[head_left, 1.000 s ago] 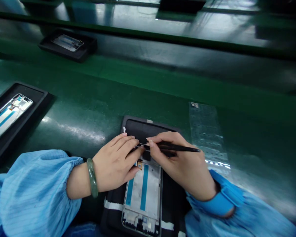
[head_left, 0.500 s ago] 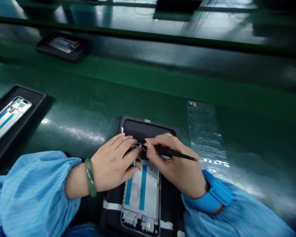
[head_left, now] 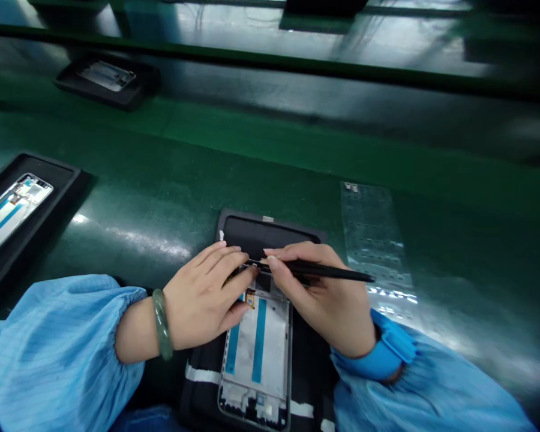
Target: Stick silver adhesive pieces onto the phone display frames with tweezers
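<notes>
A phone frame (head_left: 273, 348) with blue adhesive strips lies in a black tray (head_left: 234, 223) in front of me. My left hand (head_left: 207, 294) rests over its upper left part, fingers stretched out and thumb apart, fingertips touching near the top edge. An orange flex cable (head_left: 250, 299) shows beside the left thumb. My right hand (head_left: 321, 297) pinches black tweezers (head_left: 328, 271), held nearly level, their tip pointing left at the frame's top end, close to my left fingertips. What the tip touches is too small to make out, and the fingers partly hide the frame's top.
To the right, a clear plastic sheet (head_left: 371, 222) with small pale pieces at its top corner lies on the green table (head_left: 162, 174). Another tray (head_left: 67, 174) with a phone frame (head_left: 15, 210) sits at left; a further tray (head_left: 139, 90) stands at the back left.
The tweezers' rear end has swung up and to the right, so they lie flatter. The right hand has turned slightly with them; the left hand stays nearly in place.
</notes>
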A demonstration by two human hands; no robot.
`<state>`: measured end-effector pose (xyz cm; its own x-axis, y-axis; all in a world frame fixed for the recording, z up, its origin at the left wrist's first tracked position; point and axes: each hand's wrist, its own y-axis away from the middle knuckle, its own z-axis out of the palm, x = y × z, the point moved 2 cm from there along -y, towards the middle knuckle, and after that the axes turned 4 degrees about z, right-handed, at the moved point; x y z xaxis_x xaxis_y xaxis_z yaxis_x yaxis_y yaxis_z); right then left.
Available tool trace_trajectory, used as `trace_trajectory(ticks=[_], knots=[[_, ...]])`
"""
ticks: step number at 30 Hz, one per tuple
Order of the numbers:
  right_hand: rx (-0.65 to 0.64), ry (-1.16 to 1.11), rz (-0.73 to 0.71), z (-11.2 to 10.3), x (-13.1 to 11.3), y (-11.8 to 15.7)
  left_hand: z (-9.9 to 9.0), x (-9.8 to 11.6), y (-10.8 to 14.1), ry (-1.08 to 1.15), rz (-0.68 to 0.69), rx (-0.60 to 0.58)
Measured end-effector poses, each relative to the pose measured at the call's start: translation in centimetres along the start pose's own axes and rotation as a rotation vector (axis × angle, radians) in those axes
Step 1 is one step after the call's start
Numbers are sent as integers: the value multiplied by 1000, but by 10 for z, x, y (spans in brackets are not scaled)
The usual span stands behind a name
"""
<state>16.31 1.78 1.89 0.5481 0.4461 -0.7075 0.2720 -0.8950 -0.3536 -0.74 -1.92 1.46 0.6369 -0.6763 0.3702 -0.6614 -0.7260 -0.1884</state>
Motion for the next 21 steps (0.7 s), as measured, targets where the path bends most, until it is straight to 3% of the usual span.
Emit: trace_trajectory(ticks=[10,21], knots=[[2,121,-91,4,-5,-2,-1,0,0,-8,11,12],[23,158,10,-1,-7,-5,-2,0,-1,-44,15,13]])
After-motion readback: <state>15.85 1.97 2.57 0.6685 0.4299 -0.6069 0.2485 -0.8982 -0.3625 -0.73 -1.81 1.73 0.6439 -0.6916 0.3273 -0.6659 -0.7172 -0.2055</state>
